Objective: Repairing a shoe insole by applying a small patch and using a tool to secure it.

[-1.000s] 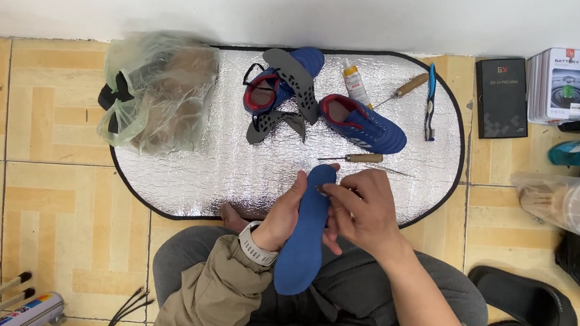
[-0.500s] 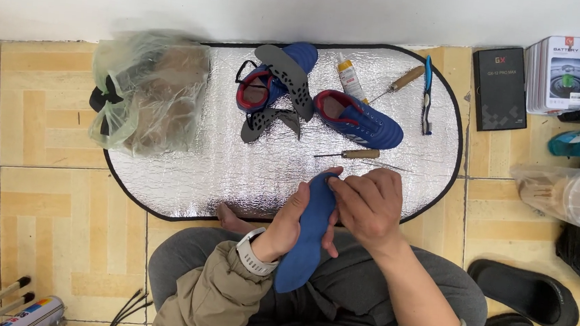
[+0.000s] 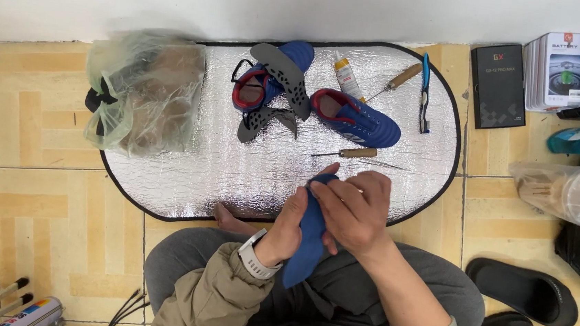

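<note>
Over the lap, just at the near edge of the silver mat (image 3: 185,175): blue insole (image 3: 306,243), held upright and slightly curled between both hands. Left hand (image 3: 290,225) wrapped around its left edge from behind, fingers closed on it, a pale wristwatch (image 3: 255,255) at the wrist. Right hand (image 3: 352,206) clamped over its upper part from the right, fingers curled shut across the top end, thumb pressed to the face. Upper tip of the insole mostly covered by those fingers; lower end showing free above the grey trousers.

Just beyond the hands, on the mat: wooden-handled awl (image 3: 353,153), then two blue shoes (image 3: 359,119), a dark perforated insole (image 3: 283,80) laid over the left one, a glue tube (image 3: 347,76), a second wooden-handled tool (image 3: 398,79), a blue-handled tool (image 3: 424,91). Far left: clear plastic bag (image 3: 145,89), contents too blurred to tell. Right side: boxes (image 3: 565,71) and black sandal (image 3: 525,292), several cut off by the frame edge.
</note>
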